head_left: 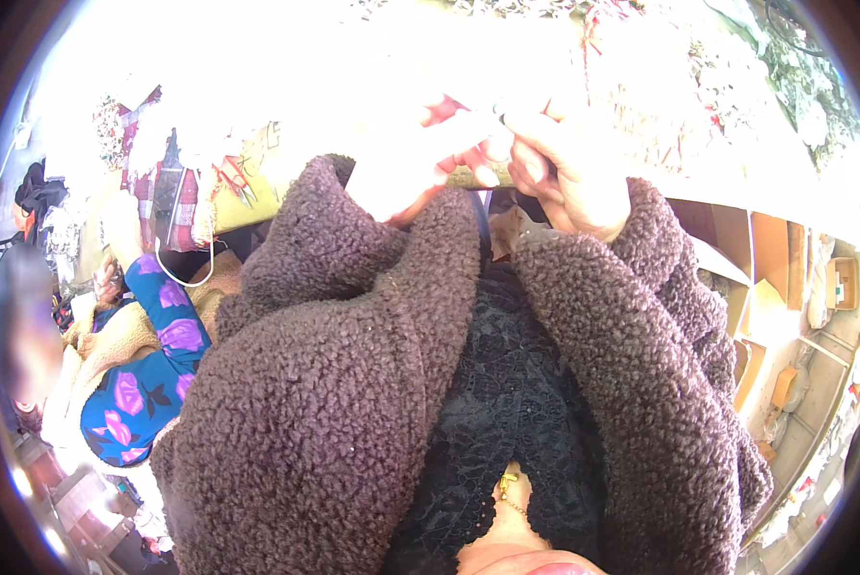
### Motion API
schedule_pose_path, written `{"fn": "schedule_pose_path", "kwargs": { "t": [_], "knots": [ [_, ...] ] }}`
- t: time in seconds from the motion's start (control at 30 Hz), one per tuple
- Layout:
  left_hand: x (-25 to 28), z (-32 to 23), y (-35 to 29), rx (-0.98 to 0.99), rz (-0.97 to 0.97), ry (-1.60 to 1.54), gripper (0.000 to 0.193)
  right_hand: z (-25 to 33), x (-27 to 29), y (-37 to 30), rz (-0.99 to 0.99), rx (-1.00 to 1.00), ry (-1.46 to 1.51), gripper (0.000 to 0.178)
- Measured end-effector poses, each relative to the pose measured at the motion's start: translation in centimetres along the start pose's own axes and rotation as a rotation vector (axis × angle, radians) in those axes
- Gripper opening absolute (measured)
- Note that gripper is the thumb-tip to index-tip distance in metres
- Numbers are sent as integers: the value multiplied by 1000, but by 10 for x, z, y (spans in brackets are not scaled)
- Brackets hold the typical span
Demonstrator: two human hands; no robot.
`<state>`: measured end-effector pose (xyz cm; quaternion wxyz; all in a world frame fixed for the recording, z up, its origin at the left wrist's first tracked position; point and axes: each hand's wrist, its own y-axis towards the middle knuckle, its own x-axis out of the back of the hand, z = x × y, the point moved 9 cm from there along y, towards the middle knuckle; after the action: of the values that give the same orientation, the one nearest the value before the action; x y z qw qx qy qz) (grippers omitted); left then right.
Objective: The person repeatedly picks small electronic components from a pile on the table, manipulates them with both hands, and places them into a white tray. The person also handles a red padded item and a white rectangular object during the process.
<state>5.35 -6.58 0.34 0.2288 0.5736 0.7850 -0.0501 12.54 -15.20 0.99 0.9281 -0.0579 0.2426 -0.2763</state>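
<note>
Both my hands meet over the near edge of the worktable [325, 105], in glare that washes out much detail. My left hand [416, 163] is closed, with its fingers curled and its fingertips close to those of the other hand. My right hand [574, 168] is closed too, its thumb and forefinger pressed together in a pinch. A tiny dark speck [498, 110] shows between the two sets of fingertips. It is too small and too overexposed to name, and whatever else the fingers hold is hidden.
Red-handled pliers [238, 182] lie on the table to the left, beside a plaid cloth [188, 206]. A co-worker in a blue floral sleeve [152, 374] sits at the left. Several cardboard boxes [773, 259] stand at the right. Tangled strands [684, 105] lie at the far right.
</note>
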Motion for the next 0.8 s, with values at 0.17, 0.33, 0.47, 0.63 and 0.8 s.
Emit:
{"fn": "schedule_pose_path", "kwargs": {
  "t": [0.17, 0.33, 0.47, 0.63, 0.8],
  "knots": [
    [4, -15, 0, -59, -25, 431, 18, 4, -3, 2, -15, 35, 36, 32],
    [-6, -24, -1, -128, 45, 77, 19, -8, 10, 3, -29, -50, -54, 15],
    [2, -1, -3, 80, -68, -121, 25, -4, 24, 3, -194, 171, -305, 7],
    [17, 15, -4, 248, -223, -128, 20, -16, 28, -6, -383, 154, -607, 14],
    [21, 7, -8, 268, -212, 34, 16, -27, 22, -2, -276, 47, -578, 20]
  ]
}}
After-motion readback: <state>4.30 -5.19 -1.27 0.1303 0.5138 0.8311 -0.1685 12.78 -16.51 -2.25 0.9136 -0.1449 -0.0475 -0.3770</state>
